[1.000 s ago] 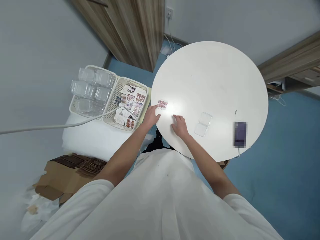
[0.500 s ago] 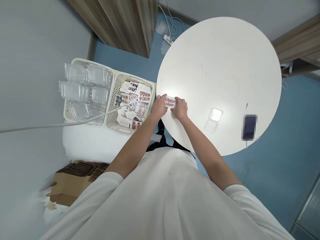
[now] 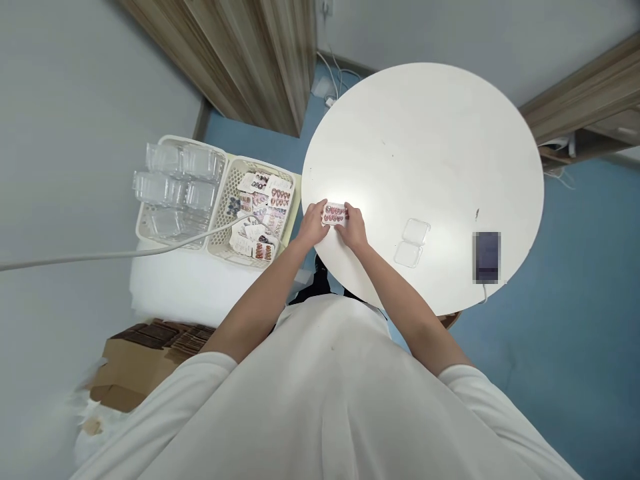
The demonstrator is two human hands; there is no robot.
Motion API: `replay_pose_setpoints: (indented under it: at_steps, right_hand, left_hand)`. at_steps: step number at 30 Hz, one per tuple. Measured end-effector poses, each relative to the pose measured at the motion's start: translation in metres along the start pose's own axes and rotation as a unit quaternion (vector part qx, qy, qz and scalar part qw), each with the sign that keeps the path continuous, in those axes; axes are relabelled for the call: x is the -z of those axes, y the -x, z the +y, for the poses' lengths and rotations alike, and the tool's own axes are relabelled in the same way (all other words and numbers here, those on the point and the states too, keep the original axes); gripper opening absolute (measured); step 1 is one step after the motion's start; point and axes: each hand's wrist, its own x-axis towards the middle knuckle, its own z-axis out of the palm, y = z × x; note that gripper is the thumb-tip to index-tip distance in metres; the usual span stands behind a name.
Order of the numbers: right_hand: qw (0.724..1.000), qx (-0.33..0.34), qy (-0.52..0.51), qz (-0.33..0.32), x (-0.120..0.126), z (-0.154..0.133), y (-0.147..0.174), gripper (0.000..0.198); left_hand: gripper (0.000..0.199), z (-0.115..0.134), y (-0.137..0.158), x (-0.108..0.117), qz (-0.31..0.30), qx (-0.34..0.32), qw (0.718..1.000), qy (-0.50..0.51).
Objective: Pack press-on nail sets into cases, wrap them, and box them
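A small white card of press-on nails (image 3: 335, 214), with two rows of pinkish-red nails, is at the near left edge of the round white table (image 3: 430, 133). My left hand (image 3: 313, 225) grips its left end, fingers curled at the top corner and thumb below. Around the right end my right hand (image 3: 354, 228) is closed the same way. Whether the card rests on the tabletop or is slightly raised, I cannot tell. To the right, an opened clear plastic case (image 3: 413, 243) lies flat on the table.
Left of the table, a white basket (image 3: 213, 237) holds several nail cards (image 3: 263, 200). Beside it another basket (image 3: 145, 230) carries stacked clear plastic boxes (image 3: 167, 190). A pale cable (image 3: 150, 252) crosses both. A blurred dark phone-like object (image 3: 487, 257) lies at the table's right; cardboard (image 3: 135, 363) sits lower left.
The camera view has shifted, so the table and baskets appear moved. Both hands still hold the nail card by its ends, with more of the card showing between them.
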Motion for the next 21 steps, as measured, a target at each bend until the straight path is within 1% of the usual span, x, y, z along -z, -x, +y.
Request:
replay_pose_setpoints:
  at_steps: [3, 5, 8, 11, 14, 16, 21]
  right_hand:
    - [1.000, 0.022, -0.015, -0.003, 0.025, 0.011, 0.021, 0.071]
    - [0.999, 0.029, -0.016, 0.004, 0.044, 0.023, 0.040, 0.071]
    - [0.999, 0.028, -0.019, 0.024, 0.073, 0.047, 0.073, 0.069]
    - [0.999, 0.024, -0.016, 0.041, 0.100, 0.076, 0.104, 0.068]
    - [0.999, 0.013, 0.013, 0.050, 0.120, 0.103, 0.126, 0.067]
    - [0.998, 0.003, 0.041, 0.048, 0.130, 0.118, 0.133, 0.067]
    - [0.996, -0.012, 0.084, 0.016, 0.139, 0.139, 0.131, 0.067]
  left_hand:
    - [0.065, 0.019, 0.013, -0.012, 0.005, -0.043, 0.999, 0.021]
    - [0.063, 0.036, 0.022, -0.023, -0.003, -0.078, 0.997, 0.021]
    - [0.062, 0.062, 0.034, -0.044, -0.038, -0.126, 0.991, 0.012]
    - [0.062, 0.085, 0.042, -0.069, -0.085, -0.159, 0.984, 0.001]
    - [0.064, 0.102, 0.046, -0.093, -0.128, -0.168, 0.977, -0.021]
    - [0.064, 0.110, 0.046, -0.107, -0.148, -0.163, 0.974, -0.046]
    - [0.063, 0.120, 0.038, -0.130, -0.175, -0.137, 0.969, -0.111]
